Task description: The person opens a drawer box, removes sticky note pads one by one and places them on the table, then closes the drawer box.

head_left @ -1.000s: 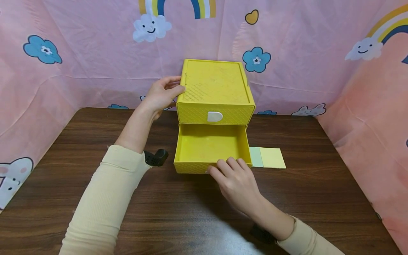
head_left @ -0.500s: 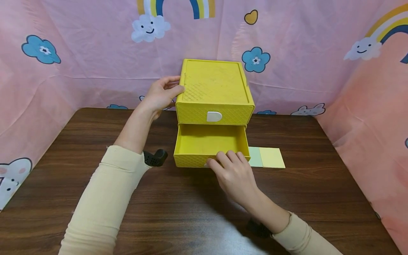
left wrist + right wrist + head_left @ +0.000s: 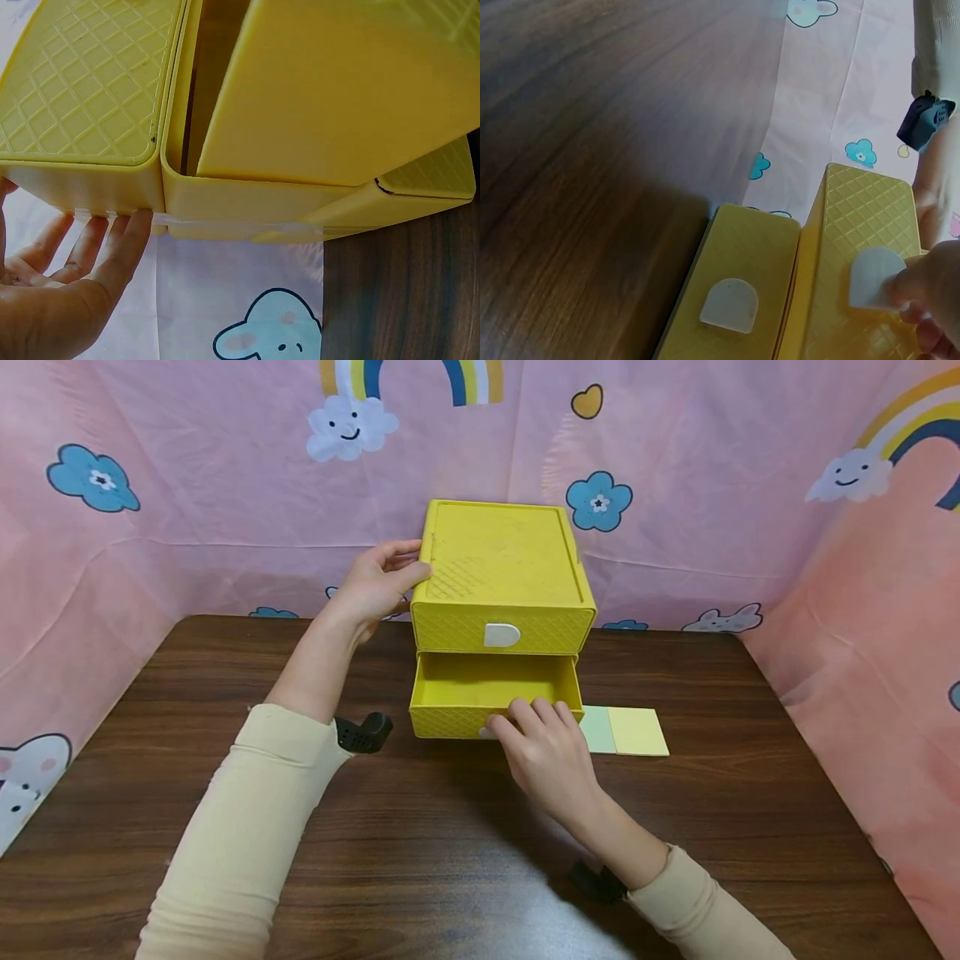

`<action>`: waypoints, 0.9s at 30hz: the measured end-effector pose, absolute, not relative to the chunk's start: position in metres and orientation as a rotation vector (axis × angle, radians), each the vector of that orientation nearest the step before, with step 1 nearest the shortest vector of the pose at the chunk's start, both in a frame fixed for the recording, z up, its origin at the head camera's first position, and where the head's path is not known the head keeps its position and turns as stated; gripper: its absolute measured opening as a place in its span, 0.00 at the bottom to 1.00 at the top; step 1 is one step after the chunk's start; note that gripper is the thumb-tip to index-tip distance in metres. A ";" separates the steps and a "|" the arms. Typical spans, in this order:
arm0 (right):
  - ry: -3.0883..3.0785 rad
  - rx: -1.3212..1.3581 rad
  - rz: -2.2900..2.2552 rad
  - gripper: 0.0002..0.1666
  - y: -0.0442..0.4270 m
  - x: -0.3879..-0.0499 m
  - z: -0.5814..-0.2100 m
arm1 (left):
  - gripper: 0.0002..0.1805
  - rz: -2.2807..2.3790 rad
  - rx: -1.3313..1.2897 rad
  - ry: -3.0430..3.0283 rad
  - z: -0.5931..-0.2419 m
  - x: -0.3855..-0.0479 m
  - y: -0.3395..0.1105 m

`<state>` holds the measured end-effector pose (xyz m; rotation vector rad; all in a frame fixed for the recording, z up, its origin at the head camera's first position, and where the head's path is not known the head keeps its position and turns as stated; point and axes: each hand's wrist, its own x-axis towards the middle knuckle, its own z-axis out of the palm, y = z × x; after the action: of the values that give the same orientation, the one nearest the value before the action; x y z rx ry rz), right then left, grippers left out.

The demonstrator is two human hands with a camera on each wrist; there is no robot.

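At the left wall of the yellow three-drawer cabinet (image 3: 510, 552), one left hand (image 3: 371, 583) with fingers spread and nearly straight. Touches the cabinet's left wall with the fingers and its top left edge with the thumb; has no grasp. Nearer than that hand, left of the cabinet, one black wrist camera (image 3: 363, 732) at the cuff of one cream sleeve (image 3: 225, 827).

Under the cabinet, one dark wood-grain table (image 3: 360, 860); behind the cabinet, one pink printed cloth (image 3: 247, 493). In the cabinet, three drawers: top drawer (image 3: 450, 628) closed, middle drawer (image 3: 446, 721) pulled partway out, bottom drawer (image 3: 742, 251) closed. On these, three white rounded tabs, one apiece.

At the cabinet's front, right of centre, one right hand (image 3: 551, 760), tightly curled. Hooks fingers over the middle drawer's front rim, with one digit on the tab.

Right of the cabinet, two paper squares edge to edge: pale-green square (image 3: 597, 729), partly hidden by the middle drawer, then pale-yellow square (image 3: 637, 731).
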<state>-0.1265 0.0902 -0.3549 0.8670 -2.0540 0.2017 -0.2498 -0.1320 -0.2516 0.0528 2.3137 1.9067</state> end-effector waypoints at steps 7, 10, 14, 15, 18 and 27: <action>-2.079 0.849 0.211 0.06 0.090 -0.133 -0.356 | 0.30 1.903 0.050 2.313 -0.251 -0.248 -0.133; -2.097 0.836 0.210 0.06 0.090 -0.137 -0.356 | 0.30 1.900 0.053 2.314 -0.251 -0.248 -0.133; -2.102 0.832 0.241 0.06 0.091 -0.143 -0.358 | 0.30 1.891 0.055 2.323 -0.252 -0.249 -0.133; -2.099 0.831 0.247 0.06 0.091 -0.144 -0.358 | 0.30 1.890 0.054 2.325 -0.252 -0.249 -0.133; -2.090 0.828 0.261 0.06 0.090 -0.148 -0.359 | 0.29 1.890 0.052 2.328 -0.252 -0.249 -0.133; -2.121 0.796 0.205 0.06 0.090 -0.157 -0.357 | 0.29 1.911 0.059 2.317 -0.252 -0.250 -0.132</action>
<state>-0.1573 0.0896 -0.3571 0.7957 -2.1208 0.2049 -0.2495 -0.1325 -0.2518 0.0586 2.3166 1.9114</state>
